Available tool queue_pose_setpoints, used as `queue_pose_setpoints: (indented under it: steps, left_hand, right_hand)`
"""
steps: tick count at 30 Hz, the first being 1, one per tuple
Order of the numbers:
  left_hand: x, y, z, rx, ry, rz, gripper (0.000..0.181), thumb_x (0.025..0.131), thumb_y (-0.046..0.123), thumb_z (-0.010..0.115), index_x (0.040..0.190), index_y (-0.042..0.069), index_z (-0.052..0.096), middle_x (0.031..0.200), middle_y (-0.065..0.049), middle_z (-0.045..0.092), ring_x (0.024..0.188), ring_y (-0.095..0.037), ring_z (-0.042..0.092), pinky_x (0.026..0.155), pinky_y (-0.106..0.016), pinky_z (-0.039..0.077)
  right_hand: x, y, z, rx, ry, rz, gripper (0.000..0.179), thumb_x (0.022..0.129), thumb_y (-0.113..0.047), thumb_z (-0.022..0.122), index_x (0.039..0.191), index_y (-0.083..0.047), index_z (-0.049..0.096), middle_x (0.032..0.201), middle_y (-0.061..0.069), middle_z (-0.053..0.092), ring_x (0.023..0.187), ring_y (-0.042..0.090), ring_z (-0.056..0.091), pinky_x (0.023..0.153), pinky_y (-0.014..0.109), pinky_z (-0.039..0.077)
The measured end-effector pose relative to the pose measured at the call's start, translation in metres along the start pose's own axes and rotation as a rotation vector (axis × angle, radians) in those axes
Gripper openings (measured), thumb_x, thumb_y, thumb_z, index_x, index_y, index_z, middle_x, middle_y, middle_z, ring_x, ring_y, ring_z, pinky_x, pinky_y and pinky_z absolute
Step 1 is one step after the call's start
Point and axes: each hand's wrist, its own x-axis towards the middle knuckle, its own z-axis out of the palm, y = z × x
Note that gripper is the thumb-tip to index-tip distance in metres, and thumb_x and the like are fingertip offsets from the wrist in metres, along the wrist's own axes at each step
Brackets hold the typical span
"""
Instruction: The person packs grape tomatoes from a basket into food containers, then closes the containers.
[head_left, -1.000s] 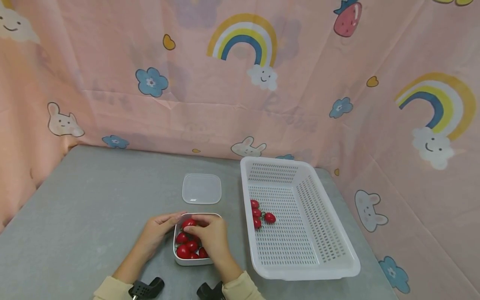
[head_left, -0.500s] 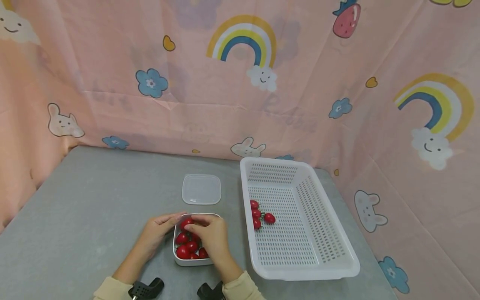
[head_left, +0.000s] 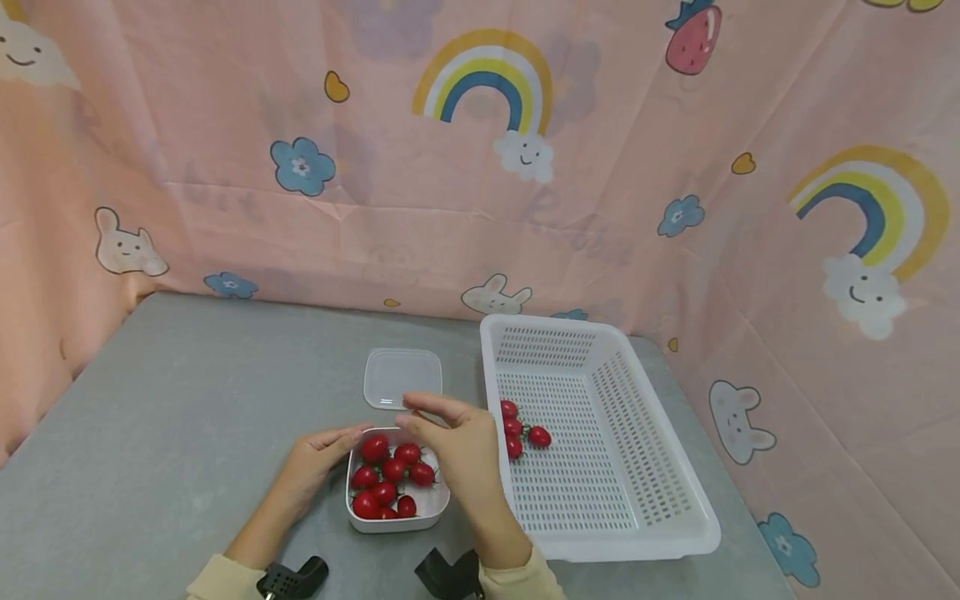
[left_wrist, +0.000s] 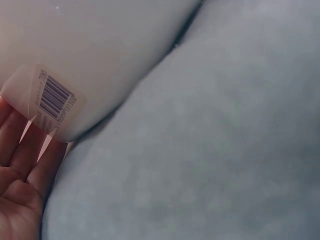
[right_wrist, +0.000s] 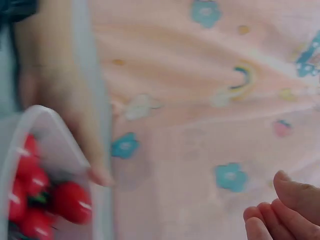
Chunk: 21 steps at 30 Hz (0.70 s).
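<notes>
A small white container point(head_left: 408, 525) holds several red cherry tomatoes point(head_left: 393, 471). My left hand point(head_left: 318, 462) touches its far left corner. In the left wrist view, extended fingers point(left_wrist: 45, 160) lie against the container's outer wall by a barcode label point(left_wrist: 55, 97). Over the container's far right corner is my right hand point(head_left: 465, 442), thumb and forefinger apart with nothing between them. The right wrist view shows its loosely bent fingertips point(right_wrist: 270, 217) holding nothing. More cherry tomatoes point(head_left: 539, 436) lie along the left side of the white perforated basket point(head_left: 675, 450).
A clear lid point(head_left: 403, 375) lies flat on the grey table point(head_left: 225, 392) behind the container. The basket stands close to the right of my right hand. A pink printed curtain point(head_left: 375, 225) hangs along the back and right sides.
My right hand has lifted out of the container and shifted right, uncovering the tomatoes beneath it. My left hand stays at the corner.
</notes>
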Motion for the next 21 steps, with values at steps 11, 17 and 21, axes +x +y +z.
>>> queue_pose_setpoints:
  steps: [11, 17, 21]
  left_hand:
    - [0.0, -0.003, 0.0, -0.02, -0.011, -0.007, 0.038, 0.099, 0.02, 0.061, 0.123, -0.009, 0.065, 0.101, 0.02, 0.073, 0.101, 0.01, 0.063, 0.09, -0.013, 0.049]
    - [0.001, -0.006, -0.001, -0.025, -0.018, 0.005, 0.038, 0.099, 0.019, 0.06, 0.123, -0.01, 0.064, 0.1, 0.021, 0.073, 0.101, 0.009, 0.063, 0.09, -0.013, 0.049]
    - [0.002, -0.007, -0.001, -0.023, -0.015, 0.0, 0.038, 0.098, 0.019, 0.061, 0.123, -0.01, 0.064, 0.099, 0.022, 0.073, 0.101, 0.009, 0.064, 0.09, -0.013, 0.049]
  right_hand:
    - [0.031, -0.017, -0.067, -0.131, 0.076, 0.027, 0.028, 0.083, -0.016, 0.08, 0.109, -0.008, 0.077, 0.113, 0.007, 0.075, 0.12, 0.02, 0.063, 0.106, 0.047, 0.048]
    - [0.056, -0.007, -0.107, -0.186, 0.051, 0.081, 0.033, 0.085, -0.017, 0.079, 0.115, -0.004, 0.074, 0.113, 0.007, 0.076, 0.114, 0.014, 0.064, 0.104, 0.038, 0.049]
    - [0.066, 0.006, -0.13, -0.222, -0.003, 0.085, 0.036, 0.086, -0.02, 0.078, 0.118, -0.003, 0.073, 0.116, 0.006, 0.075, 0.11, 0.009, 0.065, 0.106, 0.039, 0.048]
